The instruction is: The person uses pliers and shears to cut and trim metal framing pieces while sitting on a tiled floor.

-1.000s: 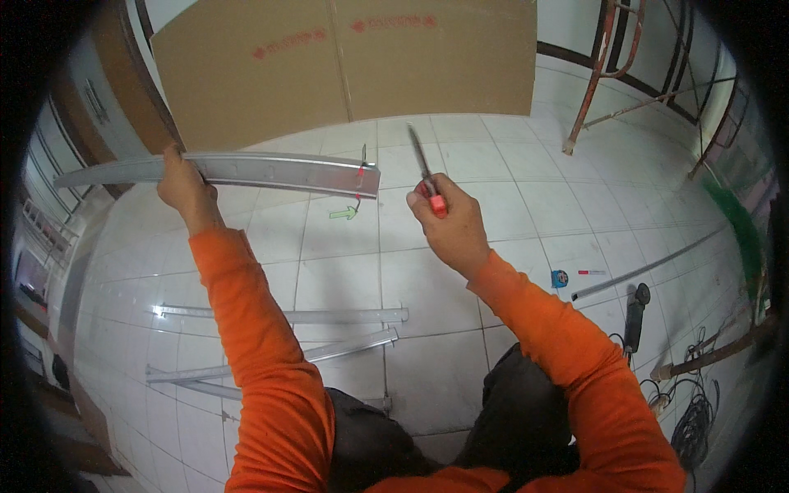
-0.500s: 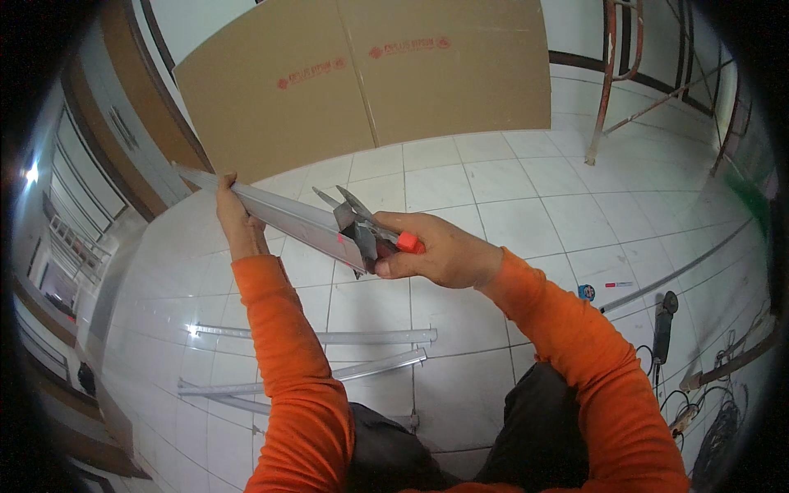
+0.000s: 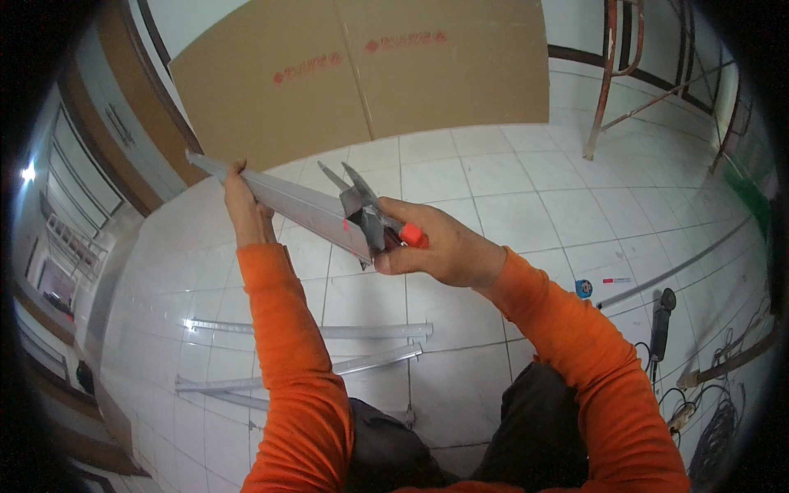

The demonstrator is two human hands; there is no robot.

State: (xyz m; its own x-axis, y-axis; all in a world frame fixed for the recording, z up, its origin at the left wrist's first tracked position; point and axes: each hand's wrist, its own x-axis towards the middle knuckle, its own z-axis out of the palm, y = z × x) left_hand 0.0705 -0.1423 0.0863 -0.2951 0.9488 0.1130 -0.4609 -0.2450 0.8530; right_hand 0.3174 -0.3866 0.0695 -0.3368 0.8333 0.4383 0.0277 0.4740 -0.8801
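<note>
A long grey metal channel [image 3: 304, 205] slants in the air before me, its near end toward the right. My left hand [image 3: 246, 205] is closed around it toward its far end. Tin snips [image 3: 358, 181] with a red handle end are gripped in my right hand [image 3: 452, 246], blades apart and pointing up and away. The right thumb and fingers are also at the channel's near end, where a piece of the metal is bent. A small red mark shows on the channel close to that end. The palm hides most of the snips' handles.
Several metal channels [image 3: 386, 331] lie on the white tiled floor. Large brown boards [image 3: 444, 90] lean at the back. To the right are a rusty scaffold frame [image 3: 604, 90], a blue tape measure [image 3: 583, 288], a long strip [image 3: 682, 259], an angle grinder [image 3: 661, 329] and tangled cables [image 3: 713, 435].
The channel and both hands have shifted slightly, the left hand a little up and to the right. Both grips stay the same, and the snips' blades remain apart.
</note>
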